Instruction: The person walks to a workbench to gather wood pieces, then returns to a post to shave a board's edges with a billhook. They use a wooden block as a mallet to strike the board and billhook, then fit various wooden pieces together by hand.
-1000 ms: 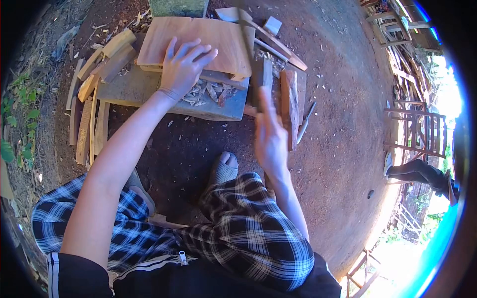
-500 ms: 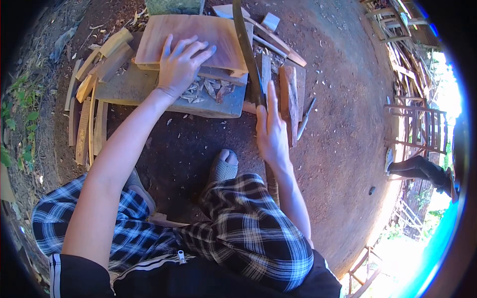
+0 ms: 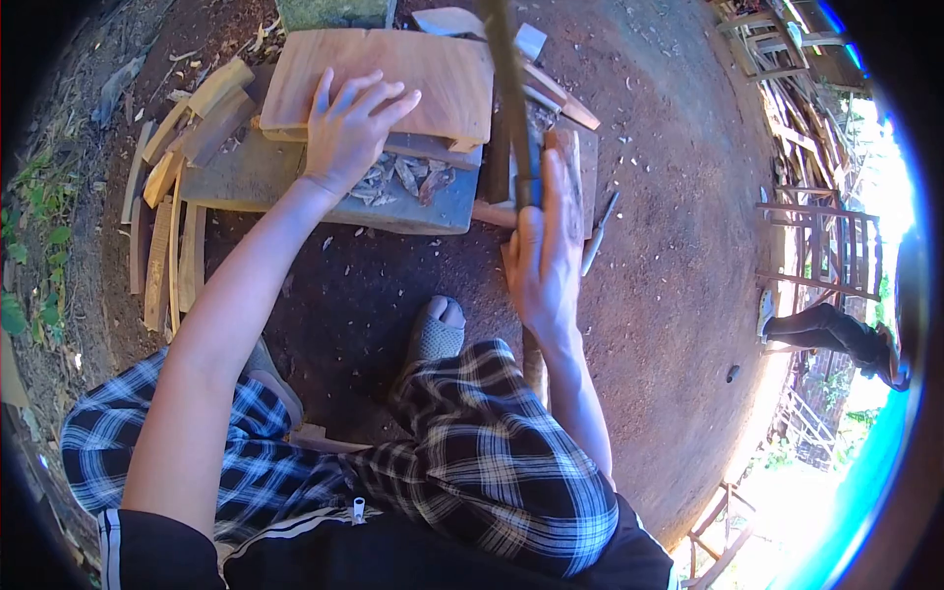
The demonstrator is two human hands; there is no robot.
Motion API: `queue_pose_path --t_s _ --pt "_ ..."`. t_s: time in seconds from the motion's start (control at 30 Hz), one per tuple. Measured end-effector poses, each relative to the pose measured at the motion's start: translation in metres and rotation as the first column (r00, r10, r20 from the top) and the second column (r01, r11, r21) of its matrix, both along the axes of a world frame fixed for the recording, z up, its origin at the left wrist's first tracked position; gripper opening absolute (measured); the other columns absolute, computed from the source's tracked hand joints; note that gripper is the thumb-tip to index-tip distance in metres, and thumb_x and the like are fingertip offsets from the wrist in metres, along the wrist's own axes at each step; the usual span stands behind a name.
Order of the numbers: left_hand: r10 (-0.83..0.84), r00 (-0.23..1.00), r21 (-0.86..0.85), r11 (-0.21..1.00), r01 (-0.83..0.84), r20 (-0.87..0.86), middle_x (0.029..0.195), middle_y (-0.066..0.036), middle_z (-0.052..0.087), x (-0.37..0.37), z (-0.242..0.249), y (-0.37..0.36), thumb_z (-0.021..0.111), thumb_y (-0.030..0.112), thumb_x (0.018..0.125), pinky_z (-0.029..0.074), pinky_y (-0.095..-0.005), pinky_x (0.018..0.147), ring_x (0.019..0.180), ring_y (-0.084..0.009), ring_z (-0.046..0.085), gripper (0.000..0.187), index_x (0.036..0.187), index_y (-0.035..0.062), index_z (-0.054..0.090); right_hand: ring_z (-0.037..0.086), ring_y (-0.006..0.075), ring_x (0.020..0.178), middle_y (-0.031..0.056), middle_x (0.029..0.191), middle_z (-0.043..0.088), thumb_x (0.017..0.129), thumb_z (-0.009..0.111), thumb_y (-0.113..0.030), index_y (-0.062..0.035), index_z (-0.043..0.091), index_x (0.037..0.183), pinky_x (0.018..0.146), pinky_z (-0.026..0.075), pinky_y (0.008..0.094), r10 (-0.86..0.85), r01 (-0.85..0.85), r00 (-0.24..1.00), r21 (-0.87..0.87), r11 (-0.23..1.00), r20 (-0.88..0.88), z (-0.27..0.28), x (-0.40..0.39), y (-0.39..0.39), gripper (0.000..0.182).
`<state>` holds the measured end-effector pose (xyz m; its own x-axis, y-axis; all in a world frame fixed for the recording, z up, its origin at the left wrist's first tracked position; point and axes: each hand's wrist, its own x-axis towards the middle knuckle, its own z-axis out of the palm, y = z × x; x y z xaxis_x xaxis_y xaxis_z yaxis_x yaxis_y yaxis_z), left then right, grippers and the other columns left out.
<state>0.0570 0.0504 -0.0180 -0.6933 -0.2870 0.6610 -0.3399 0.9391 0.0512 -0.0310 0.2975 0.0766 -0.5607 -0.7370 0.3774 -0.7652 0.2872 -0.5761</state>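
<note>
I note the wooden board [image 3: 388, 84] lying flat on a grey block [image 3: 295, 177], which serves as the surface, on the dirt floor. My left hand [image 3: 349, 133] lies spread and released on the board's near edge, pressing it. My right hand [image 3: 543, 251] is clenched around the handle of a long blade [image 3: 511, 88], raised just right of the board. Wood chips [image 3: 403, 182] lie on the block below the board. Offcuts [image 3: 172, 206] lie left of the block.
</note>
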Motion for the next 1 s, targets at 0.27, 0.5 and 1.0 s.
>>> queue_pose_path --t_s 0.27,0.5,1.0 --pt "0.003 1.000 -0.011 1.000 -0.003 0.031 0.114 0.008 0.063 0.002 0.002 -0.004 0.071 0.008 0.073 0.031 -0.0493 0.111 0.119 -0.0153 0.055 0.053 0.121 0.0295 0.066 0.069 0.0356 0.074 0.0217 0.086 0.069 0.102 0.044 -0.018 -0.0084 0.027 0.152 0.067 0.053 0.0431 -0.094 0.034 0.972 0.269 0.963 0.214 -0.028 0.002 0.004 0.054" --pt "-0.006 1.000 -0.024 1.000 0.006 0.017 0.111 0.007 0.063 0.001 0.003 0.000 0.070 0.008 0.074 0.032 -0.0499 0.110 0.118 -0.0161 0.056 0.051 0.120 0.0288 0.067 0.068 0.0365 0.065 0.0246 0.086 0.068 0.100 0.046 -0.017 -0.0105 0.030 0.152 0.061 0.052 0.0450 -0.054 0.049 0.997 0.090 0.995 0.052 -0.014 0.004 0.007 0.054" --pt "-0.174 0.975 -0.048 0.982 0.182 0.140 0.132 0.001 0.059 -0.018 0.011 0.016 0.062 0.005 0.078 0.027 -0.0530 0.115 0.126 -0.0205 0.052 0.058 0.132 0.0263 0.058 0.068 0.0315 0.088 0.0244 0.102 0.068 0.104 0.039 -0.030 -0.0105 0.027 0.152 0.082 0.050 0.0416 -0.023 0.026 0.994 0.030 0.999 -0.103 -0.043 -0.057 -0.004 0.054"
